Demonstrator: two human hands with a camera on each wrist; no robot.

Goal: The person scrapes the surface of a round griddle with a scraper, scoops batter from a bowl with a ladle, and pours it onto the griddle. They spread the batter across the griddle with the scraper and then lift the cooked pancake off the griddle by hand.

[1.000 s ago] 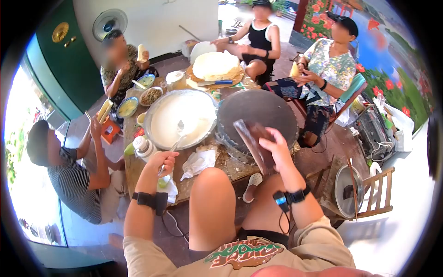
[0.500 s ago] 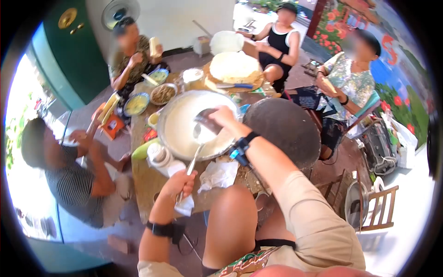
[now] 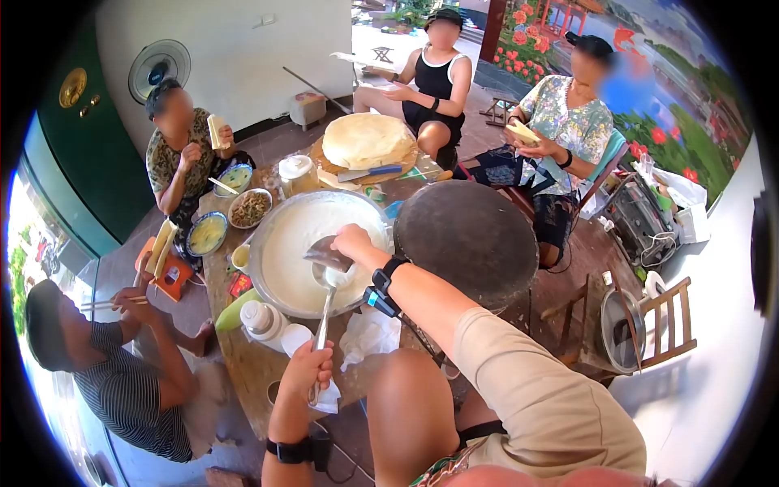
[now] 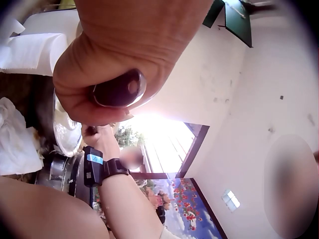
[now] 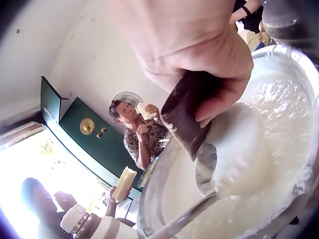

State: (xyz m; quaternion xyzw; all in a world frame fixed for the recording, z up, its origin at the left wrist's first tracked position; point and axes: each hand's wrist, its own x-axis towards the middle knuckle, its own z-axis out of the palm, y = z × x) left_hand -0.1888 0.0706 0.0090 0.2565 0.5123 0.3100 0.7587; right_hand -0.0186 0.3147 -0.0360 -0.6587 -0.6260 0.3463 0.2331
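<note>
My left hand [image 3: 310, 372] grips the handle of a metal ladle [image 3: 324, 312] at the near side of a wide basin [image 3: 258, 272] of white batter [image 3: 296, 217]. In the left wrist view, fingers wrap round the dark end of the handle. My right hand [image 3: 357, 246] reaches across and holds a dark, flat, curved scraper [image 5: 185, 119], thumb on one face. The scraper's lower edge is right at the ladle's bowl, over the batter. Thick batter coats the bowl in the right wrist view. To the right of the basin lies a dark round griddle [image 3: 466, 239].
A stack of thin pancakes [image 3: 365, 140] lies on a round board at the back, a knife [image 3: 369, 173] beside it. Bowls of food [image 3: 251, 209], a white bottle [image 3: 261, 321] and crumpled tissue [image 3: 369, 337] surround the basin. Several people sit around the table [image 3: 243, 369].
My right hand has carried the scraper from above the griddle leftward to the ladle over the basin. My left hand has shifted right and nearer, still holding the ladle.
</note>
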